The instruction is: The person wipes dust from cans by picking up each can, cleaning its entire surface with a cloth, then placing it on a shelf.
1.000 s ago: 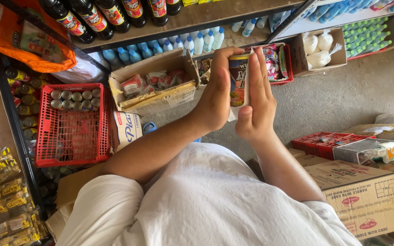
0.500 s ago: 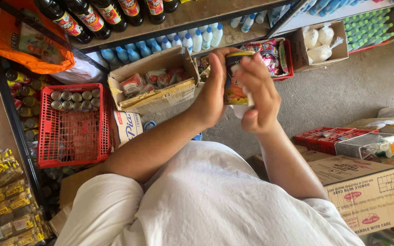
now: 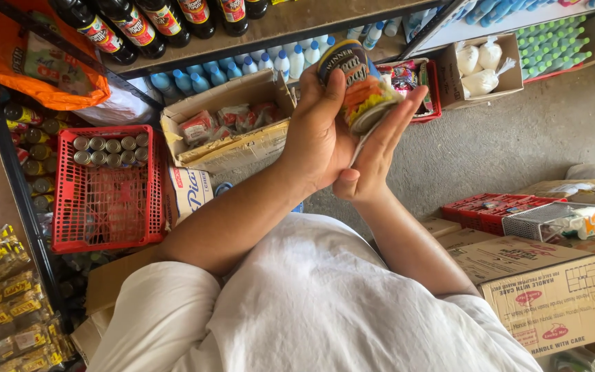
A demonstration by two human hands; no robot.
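My left hand [image 3: 317, 134] grips a tin can [image 3: 361, 83] with a colourful label, raised in front of the shelves and tilted to the right. My right hand [image 3: 379, 150] is flat with its fingers stretched out. Its fingertips rest against the can's lower end and do not wrap around it. Both forearms reach up from my white shirt [image 3: 318, 310].
A red basket [image 3: 108, 189] with small tins at its far end stands on the left, next to an open cardboard box [image 3: 232, 141] of packets. Dark bottles [image 3: 153, 24] line the shelf above. Cardboard boxes [image 3: 552, 296] and a red crate [image 3: 490, 210] sit on the right.
The can has gone from upright to tilted rightward. My right hand slid from the can's side down to its lower end and flattened out.
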